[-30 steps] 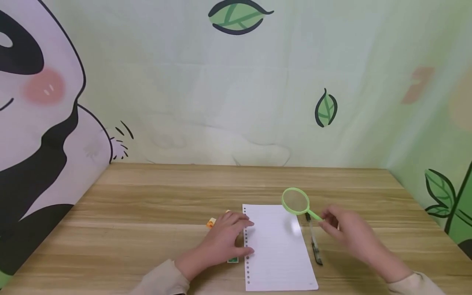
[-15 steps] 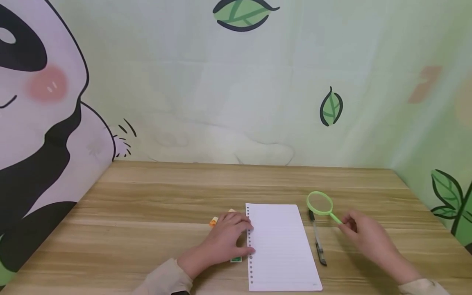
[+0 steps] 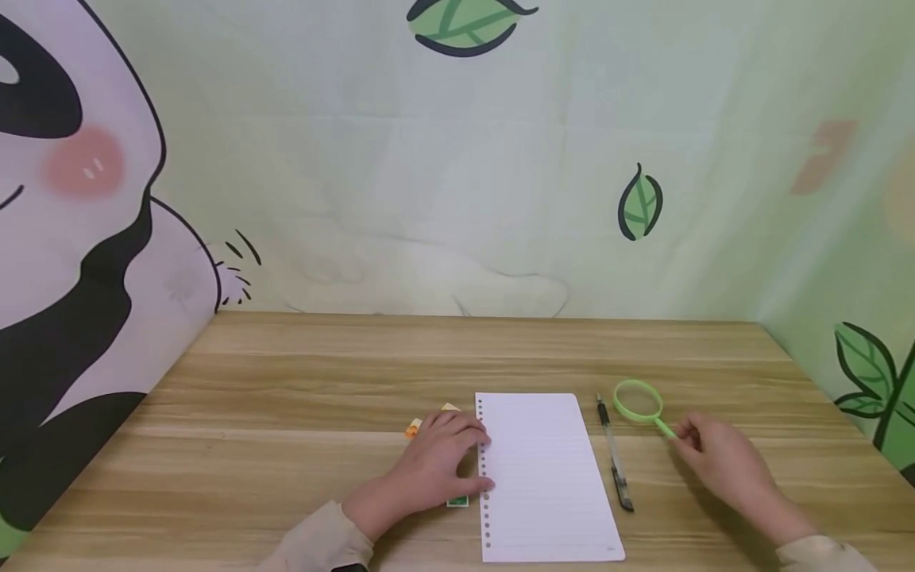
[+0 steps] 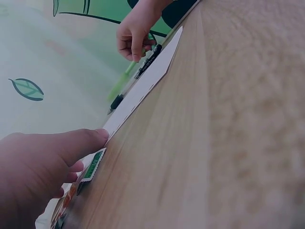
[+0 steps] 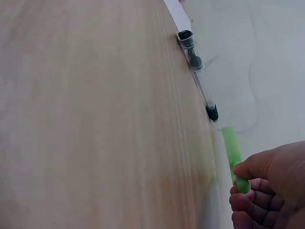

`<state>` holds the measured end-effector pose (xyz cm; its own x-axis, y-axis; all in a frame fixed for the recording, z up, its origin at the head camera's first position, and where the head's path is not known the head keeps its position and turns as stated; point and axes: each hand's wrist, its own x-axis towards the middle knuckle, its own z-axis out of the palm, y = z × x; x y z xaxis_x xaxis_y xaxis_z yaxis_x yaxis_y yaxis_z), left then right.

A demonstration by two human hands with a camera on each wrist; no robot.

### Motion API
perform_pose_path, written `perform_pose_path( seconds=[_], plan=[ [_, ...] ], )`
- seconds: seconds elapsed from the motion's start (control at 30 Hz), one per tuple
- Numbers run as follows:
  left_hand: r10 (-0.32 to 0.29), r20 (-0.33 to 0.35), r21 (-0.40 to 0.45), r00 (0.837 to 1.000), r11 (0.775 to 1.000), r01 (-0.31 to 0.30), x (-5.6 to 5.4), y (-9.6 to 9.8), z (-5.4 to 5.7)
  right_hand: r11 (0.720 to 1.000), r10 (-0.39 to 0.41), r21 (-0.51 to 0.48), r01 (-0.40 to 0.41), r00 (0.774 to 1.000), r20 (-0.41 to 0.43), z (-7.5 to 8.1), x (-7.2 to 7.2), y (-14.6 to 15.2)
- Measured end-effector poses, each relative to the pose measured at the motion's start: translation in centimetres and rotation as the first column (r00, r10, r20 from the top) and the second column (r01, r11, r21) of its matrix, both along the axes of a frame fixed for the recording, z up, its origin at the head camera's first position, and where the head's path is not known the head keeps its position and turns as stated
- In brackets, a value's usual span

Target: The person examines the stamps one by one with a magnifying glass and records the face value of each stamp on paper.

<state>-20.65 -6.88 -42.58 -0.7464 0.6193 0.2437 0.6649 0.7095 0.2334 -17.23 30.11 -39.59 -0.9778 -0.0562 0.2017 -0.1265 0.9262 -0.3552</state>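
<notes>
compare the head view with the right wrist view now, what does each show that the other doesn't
Only the head view shows the magnifying glass's round lens, the panda drawing and the small orange-and-white item by the left hand.

Only the right wrist view shows the handle's rounded end, poking past the thumb.

Both show the right hand pinching the green handle, the pen, the table and some of the paper.

Back wall point(image 3: 343, 175): was pale green, drawn leaves point(image 3: 465, 28) at 12 and 2 o'clock.
Panda drawing point(image 3: 71, 246): filled 9 o'clock.
Right wall point(image 3: 843, 262): bore a plant point(image 3: 866, 365), 3 o'clock.
Table point(image 3: 286, 381): spread wood-grained, 6 o'clock.
</notes>
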Motion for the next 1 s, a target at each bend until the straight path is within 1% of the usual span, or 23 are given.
perform_pose_path(
  seconds=[0.3, 0.63, 0.9, 1.0],
  plan=[
    [-0.013, -0.034, 0.017, 0.999, 1.000, 0.014, 0.0, -0.1, 0.0, 1.000, -0.025, 0.006, 0.025, 0.998, 0.056, -0.4, -0.1, 0.4],
    [0.005, 0.016, -0.003, 1.000, 1.000, -0.005, 0.1, 0.0, 0.1, 0.998, -0.049, 0.046, 0.044, 0.991, 0.124, -0.3, -0.2, 0.7],
    [0.010, 0.016, -0.005, 1.000, 1.000, -0.010, 0.1, 0.1, 0.1, 0.998, -0.042, 0.061, 0.032, 0.984, 0.175, 0.4, -0.3, 1.0],
    [0.011, 0.015, -0.004, 1.000, 1.000, -0.011, 0.1, 0.1, 0.1, 0.998, -0.041, 0.063, 0.031, 0.984, 0.172, 1.0, -0.4, 1.0]
  ],
)
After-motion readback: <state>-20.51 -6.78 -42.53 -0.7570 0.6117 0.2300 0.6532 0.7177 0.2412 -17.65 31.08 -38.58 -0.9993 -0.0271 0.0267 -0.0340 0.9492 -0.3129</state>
